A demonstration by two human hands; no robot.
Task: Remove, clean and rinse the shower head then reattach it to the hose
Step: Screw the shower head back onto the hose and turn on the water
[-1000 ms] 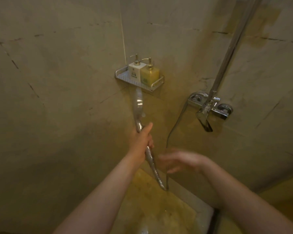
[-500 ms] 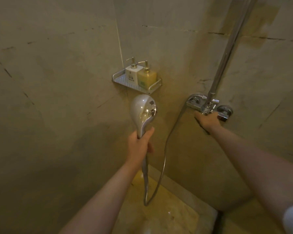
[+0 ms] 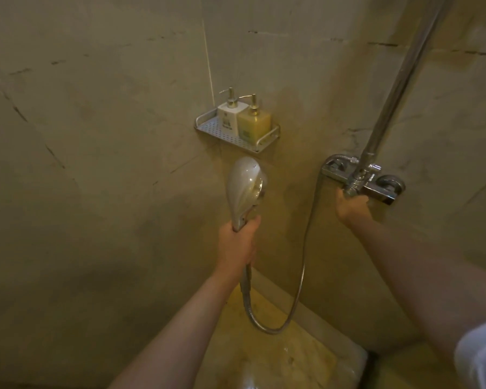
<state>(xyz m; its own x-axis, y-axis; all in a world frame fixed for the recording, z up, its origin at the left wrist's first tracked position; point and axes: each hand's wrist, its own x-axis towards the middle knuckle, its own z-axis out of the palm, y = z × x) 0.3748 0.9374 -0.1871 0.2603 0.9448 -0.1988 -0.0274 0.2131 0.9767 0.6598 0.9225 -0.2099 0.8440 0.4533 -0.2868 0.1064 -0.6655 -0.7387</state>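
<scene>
— Shower head (image 3: 244, 186) upright below the shelf (image 3: 208, 129), why?
— Left hand (image 3: 237, 245) clenches its handle, hose (image 3: 300, 287) attached, aiming away. Right hand (image 3: 350, 206) grips the mixer lever (image 3: 361, 181), likely to run rinse water.

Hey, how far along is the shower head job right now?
Looks late on: the shower head sits on its hose, which loops to the faucet. In hand: left hand grips the handle, right hand holds the faucet lever. No water visible; whether cleaning or rinsing remains is unclear.
</scene>
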